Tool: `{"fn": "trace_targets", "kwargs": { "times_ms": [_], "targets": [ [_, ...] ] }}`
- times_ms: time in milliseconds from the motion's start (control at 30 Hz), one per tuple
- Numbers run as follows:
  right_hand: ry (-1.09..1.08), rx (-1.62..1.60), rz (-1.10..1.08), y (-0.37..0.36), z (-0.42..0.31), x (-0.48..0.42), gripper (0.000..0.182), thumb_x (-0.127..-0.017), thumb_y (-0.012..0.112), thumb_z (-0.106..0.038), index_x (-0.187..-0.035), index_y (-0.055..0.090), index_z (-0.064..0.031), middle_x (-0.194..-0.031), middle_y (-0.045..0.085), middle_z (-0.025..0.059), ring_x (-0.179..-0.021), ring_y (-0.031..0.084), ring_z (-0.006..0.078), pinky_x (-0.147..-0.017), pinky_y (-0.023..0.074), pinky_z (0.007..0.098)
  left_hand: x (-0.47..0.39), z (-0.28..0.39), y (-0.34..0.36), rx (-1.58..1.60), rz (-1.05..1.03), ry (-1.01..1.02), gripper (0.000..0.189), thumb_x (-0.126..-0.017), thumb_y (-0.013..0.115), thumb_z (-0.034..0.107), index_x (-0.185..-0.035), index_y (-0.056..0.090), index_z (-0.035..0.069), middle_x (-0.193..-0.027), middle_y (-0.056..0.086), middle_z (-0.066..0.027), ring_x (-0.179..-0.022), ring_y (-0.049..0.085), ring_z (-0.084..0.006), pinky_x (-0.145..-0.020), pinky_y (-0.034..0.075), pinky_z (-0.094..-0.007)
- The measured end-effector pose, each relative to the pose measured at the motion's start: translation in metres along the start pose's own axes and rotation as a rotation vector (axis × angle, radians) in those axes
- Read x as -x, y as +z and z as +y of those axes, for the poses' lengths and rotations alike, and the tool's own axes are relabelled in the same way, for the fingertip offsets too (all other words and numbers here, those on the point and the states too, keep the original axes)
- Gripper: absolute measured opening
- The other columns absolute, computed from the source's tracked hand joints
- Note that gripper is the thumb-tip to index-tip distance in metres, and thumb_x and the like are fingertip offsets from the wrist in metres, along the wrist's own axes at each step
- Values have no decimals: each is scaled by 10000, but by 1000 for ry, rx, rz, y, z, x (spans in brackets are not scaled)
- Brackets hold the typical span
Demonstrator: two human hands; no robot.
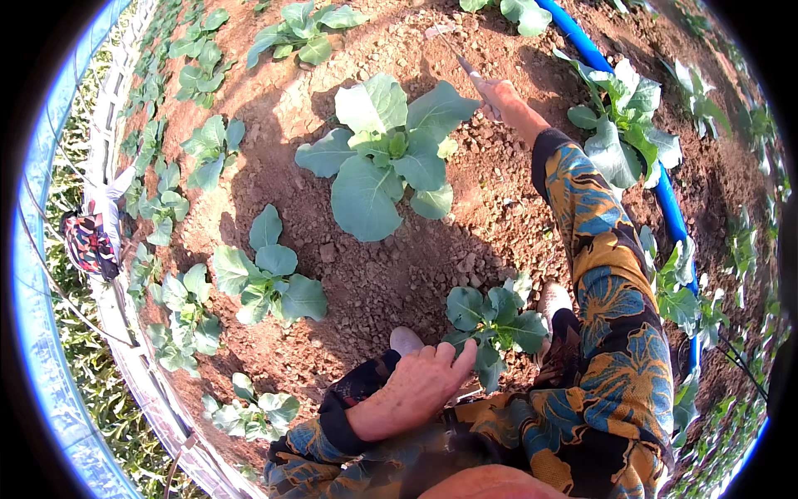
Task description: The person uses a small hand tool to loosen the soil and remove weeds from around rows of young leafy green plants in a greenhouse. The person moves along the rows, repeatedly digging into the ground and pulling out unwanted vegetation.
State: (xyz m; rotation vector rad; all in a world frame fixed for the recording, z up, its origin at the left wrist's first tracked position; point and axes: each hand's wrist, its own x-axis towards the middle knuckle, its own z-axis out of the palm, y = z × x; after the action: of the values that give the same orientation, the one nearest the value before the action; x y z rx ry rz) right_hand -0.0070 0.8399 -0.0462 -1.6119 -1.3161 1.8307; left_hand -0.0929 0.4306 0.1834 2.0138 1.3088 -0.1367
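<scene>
At the top, my right hand (506, 103) is closed around the handle of a long thin tool (466, 64), likely a hoe, its pale blade end (440, 30) resting on the brown soil. Just left of that hand grows a large broad-leaved plant, likely a young cabbage or cauliflower (389, 153). My left hand (427, 383) is held low before my body, fingers curled and forefinger pointing out. Its fingertips overlap the leaves of a smaller plant (495, 321) in the view; whether they touch cannot be told. Nothing shows in that hand, but its palm is hidden.
A blue hose (670, 199) runs along the right between more plants (623, 118). Rows of similar plants (271, 280) stand at the left, beside a whitish frame edge (149, 374). A person in a patterned garment (90, 243) is at the far left. My shoes (405, 340) are on the soil.
</scene>
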Motion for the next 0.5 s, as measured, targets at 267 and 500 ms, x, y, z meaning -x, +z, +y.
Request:
{"fn": "trace_targets", "kwargs": {
  "times_ms": [267, 500],
  "targets": [
    [-2, -141, -8, -45, 28, 44, 274, -922, 570, -334, -888, 531, -65, -624, 514, 11, -432, 487, 72, -343, 383, 209, 4, -1, -7, -14, 5, 31, 536, -792, 558, 133, -1289, 422, -13, -839, 502, -114, -685, 576, -249, -544, 475, -351],
    [287, 61, 37, -94, 112, 273, 267, -959, 491, -300, -1053, 551, -57, -629, 462, -12, -433, 434, 49, -344, 336, 194, 7, 6, -1, -48, 41, 79, 527, -770, 560, 111, -1276, 457, 5, -833, 497, -98, -716, 578, -239, -578, 476, -329]
  ]
}}
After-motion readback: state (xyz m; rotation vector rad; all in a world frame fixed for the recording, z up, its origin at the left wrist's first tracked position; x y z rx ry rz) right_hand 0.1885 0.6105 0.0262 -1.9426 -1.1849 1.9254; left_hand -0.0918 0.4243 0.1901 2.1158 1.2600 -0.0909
